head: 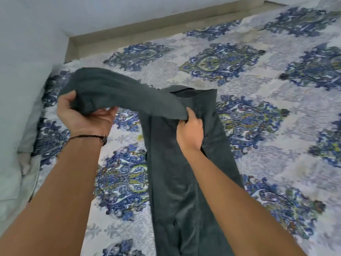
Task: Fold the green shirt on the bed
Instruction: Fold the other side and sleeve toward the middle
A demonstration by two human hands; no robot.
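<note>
Green shirt (pixel 173 182), dark and already narrowed into a long strip, lies down the middle of the bed (pixel 276 111), running from the near edge of the view up toward the wall (pixel 129 8). Its upper part is lifted off the cover: one sleeve or side flap stretches leftward in the air between both hands. The left hand (pixel 86 115) is closed on the far end of that flap, thumb on top and fingers curled beneath. The right hand (pixel 190 132) pinches the fabric where the flap meets the body of the shirt, knuckles up. A thin dark cord (pixel 88 137) circles the left wrist.

Open patterned cover spreads wide to the right and beyond the shirt; to the left only a narrow band remains before a pale pillow (pixel 20 108), or perhaps bunched bedding, against the wall. A tan ledge (pixel 166 26) borders the far side of the bed. No label or print is legible on the shirt.
</note>
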